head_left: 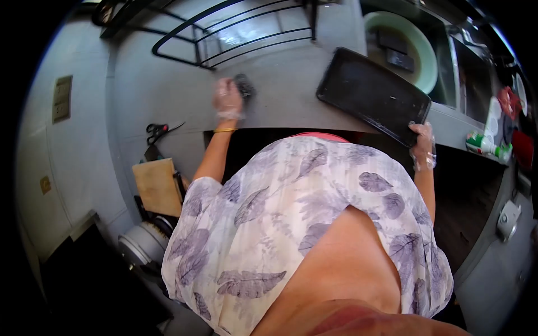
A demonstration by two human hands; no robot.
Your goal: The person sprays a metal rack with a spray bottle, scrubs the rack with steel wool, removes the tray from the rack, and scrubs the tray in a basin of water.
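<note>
My left hand [227, 99], in a clear plastic glove, is at the left of the grey counter. Its fingers are closed on a dark, speckled scouring pad [245, 86], slightly blurred. On the other side my right hand [422, 144], gloved too, grips the near right corner of a black rectangular tray [372, 92]. The tray lies slantwise over the counter, its right end close to the front edge. Water spots or scuffs show on its dark surface.
A black wire rack [241, 39] stands at the back. Right of it, a pale green basin [430, 56] in the sink holds dark rectangular pieces. Scissors [159, 132] and a wooden board [157, 187] are at left; a green-and-white bottle [481, 143] is at right.
</note>
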